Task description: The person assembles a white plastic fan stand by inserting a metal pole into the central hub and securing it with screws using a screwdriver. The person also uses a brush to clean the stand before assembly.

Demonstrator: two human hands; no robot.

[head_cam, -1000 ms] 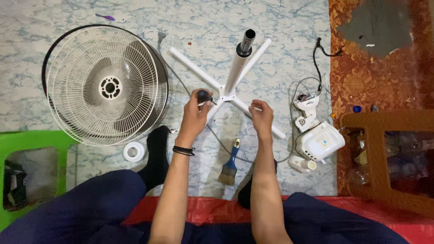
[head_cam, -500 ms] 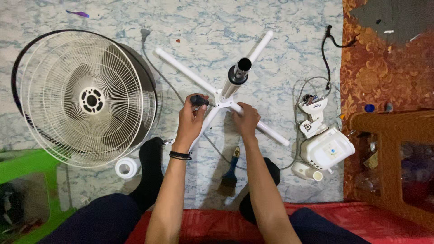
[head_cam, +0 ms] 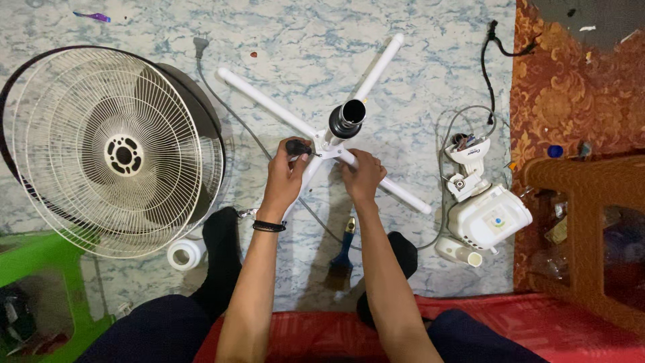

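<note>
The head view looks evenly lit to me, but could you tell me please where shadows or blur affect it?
Head view: soft, even light with no glare on the marbled floor; the fan grille throws a dark shadow to its right; the left hand with the screwdriver and the right hand are sharp; the green stool at the edge looks slightly soft.

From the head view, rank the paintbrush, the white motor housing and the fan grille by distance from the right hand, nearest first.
1. Paintbrush: on the floor just below the right hand, beside the forearm.
2. White motor housing: to the hand's right, by the carpet edge.
3. Fan grille: far left, beyond the left hand.
</note>
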